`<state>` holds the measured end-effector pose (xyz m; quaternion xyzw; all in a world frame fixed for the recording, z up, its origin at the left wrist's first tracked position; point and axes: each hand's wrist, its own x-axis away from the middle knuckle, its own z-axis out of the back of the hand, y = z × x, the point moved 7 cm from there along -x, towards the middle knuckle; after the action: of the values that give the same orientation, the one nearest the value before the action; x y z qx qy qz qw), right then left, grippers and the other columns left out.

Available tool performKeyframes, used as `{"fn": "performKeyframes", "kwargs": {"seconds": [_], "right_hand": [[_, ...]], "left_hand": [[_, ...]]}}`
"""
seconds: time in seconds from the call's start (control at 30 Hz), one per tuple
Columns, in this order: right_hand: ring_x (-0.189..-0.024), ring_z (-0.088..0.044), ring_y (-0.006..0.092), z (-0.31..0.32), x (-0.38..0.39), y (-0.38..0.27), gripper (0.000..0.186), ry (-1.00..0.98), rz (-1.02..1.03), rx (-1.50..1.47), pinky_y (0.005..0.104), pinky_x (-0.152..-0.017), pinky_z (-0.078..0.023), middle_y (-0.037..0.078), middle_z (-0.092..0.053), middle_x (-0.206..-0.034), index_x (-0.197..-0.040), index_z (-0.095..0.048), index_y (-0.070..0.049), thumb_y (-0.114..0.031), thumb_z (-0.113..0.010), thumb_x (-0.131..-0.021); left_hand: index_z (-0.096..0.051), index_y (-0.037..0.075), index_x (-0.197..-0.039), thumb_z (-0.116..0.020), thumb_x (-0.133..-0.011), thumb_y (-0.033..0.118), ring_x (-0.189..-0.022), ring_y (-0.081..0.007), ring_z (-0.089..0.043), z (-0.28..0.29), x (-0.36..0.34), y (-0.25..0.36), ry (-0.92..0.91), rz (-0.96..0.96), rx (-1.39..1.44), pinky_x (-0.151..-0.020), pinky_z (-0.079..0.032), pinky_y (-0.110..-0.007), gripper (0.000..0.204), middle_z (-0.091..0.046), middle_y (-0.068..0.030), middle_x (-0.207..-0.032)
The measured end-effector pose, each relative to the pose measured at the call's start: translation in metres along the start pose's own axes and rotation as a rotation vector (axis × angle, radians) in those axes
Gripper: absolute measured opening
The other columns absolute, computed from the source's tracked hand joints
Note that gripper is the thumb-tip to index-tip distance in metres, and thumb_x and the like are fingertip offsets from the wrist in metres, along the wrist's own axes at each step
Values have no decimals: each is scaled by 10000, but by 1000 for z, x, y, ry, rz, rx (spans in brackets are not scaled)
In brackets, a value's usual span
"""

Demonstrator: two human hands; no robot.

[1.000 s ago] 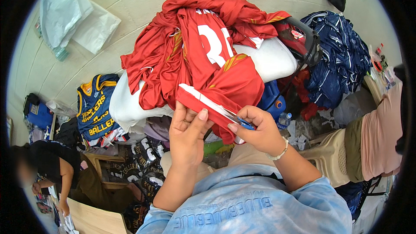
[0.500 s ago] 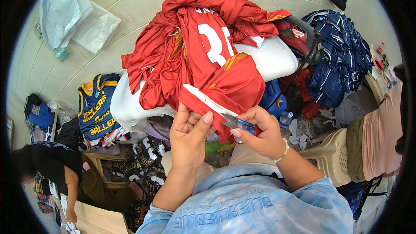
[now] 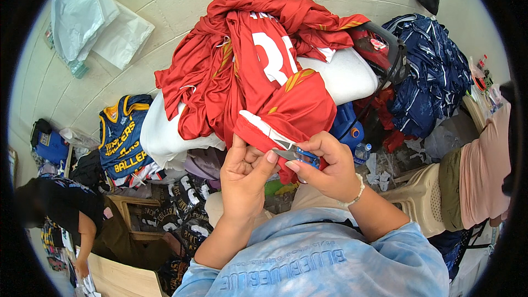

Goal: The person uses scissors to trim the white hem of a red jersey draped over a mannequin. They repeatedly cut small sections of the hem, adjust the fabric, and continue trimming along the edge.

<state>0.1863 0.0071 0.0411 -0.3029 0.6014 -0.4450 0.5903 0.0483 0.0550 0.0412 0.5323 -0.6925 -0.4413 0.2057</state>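
At far left I see a co-worker in a dark shirt [image 3: 74, 203], then a navy-and-yellow jersey [image 3: 124, 140] hanging beside a white padded surface [image 3: 159, 132]. My left hand [image 3: 246, 179] pinches the lower edge of a red jersey [image 3: 250, 77], which is heaped over that surface at centre. Blue-handled snips [image 3: 306, 157], gripped in my right hand [image 3: 329, 163], have their blades at its white strip [image 3: 267, 127]. Farther right sits a dark blue garment pile [image 3: 428, 71].
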Motion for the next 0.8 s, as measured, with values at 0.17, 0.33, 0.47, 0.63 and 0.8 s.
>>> {"fn": "performKeyframes", "kwargs": {"seconds": [0.17,0.33,0.47,0.63,0.8], "right_hand": [[-636,-582,38,-1,0,5,245,23,-36,-33,213,-537,-454,22,-639,-716,-914,-582,-8,-135,-760,-803],[-612,-541,45,3,-1,0,225,32,47,153,235,-532,-440,28,-625,-709,-900,-586,-13,-140,-750,-813],[-647,-522,35,4,-1,3,200,19,7,95,225,-569,-438,4,-603,-711,-894,-586,-24,-122,-742,-818],[-694,-492,15,-10,5,28,159,-64,-279,-347,194,-610,-411,-43,-555,-751,-890,-577,-34,-69,-719,-827],[-706,-488,7,-4,5,35,183,-137,-279,-220,186,-614,-399,-45,-558,-763,-920,-553,-22,-53,-709,-830]], "left_hand": [[-329,47,-1416,-550,-886,-63,-786,-29,-572,1,2,0,12,-2,-15,-595,-413,-143,585,-634,-56,-1068],[-325,44,-1419,-554,-885,-60,-801,-30,-571,5,3,-2,30,2,-43,-618,-421,-150,590,-631,-51,-1077],[-339,34,-1408,-552,-885,-64,-874,-74,-602,5,1,-2,-15,-34,-61,-705,-463,-187,574,-627,-71,-1110],[-360,13,-1388,-551,-893,-43,-983,-149,-624,5,-2,-3,-23,-68,-60,-829,-500,-261,533,-616,-96,-1148],[-417,13,-1341,-545,-916,7,-994,-173,-642,16,-9,-5,84,-5,138,-834,-553,-290,444,-611,-104,-1157]]}}
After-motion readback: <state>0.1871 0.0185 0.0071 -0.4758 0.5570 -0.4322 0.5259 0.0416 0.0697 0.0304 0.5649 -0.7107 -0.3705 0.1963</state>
